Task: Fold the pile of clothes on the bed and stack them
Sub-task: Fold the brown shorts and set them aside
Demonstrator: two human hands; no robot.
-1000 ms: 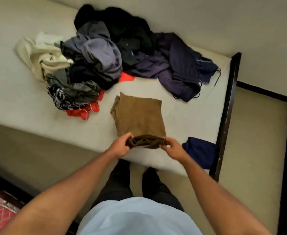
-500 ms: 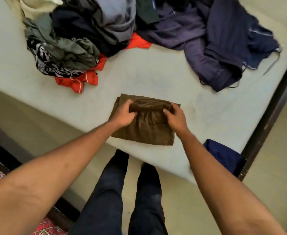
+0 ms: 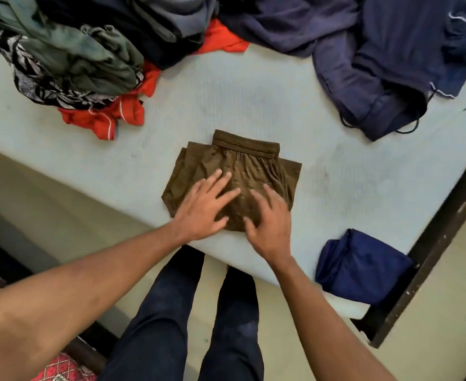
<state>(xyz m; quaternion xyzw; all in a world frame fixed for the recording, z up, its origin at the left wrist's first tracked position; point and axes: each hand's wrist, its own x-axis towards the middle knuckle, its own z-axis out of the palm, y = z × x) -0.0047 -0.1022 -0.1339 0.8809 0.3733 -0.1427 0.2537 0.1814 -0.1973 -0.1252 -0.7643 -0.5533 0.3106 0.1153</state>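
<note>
Both the left hand point(image 3: 203, 206) and right hand point(image 3: 267, 220) lie flat, fingers spread and gripping nothing, on the soft, light brown garment point(image 3: 234, 174); lift it by its folded edges.

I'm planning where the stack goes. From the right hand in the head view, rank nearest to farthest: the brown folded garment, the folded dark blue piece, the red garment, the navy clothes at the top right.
1. Brown folded garment: under the right hand, touching it.
2. Folded dark blue piece: to the right, at the bed's near corner.
3. Red garment: up and left.
4. Navy clothes: far top right.
</note>
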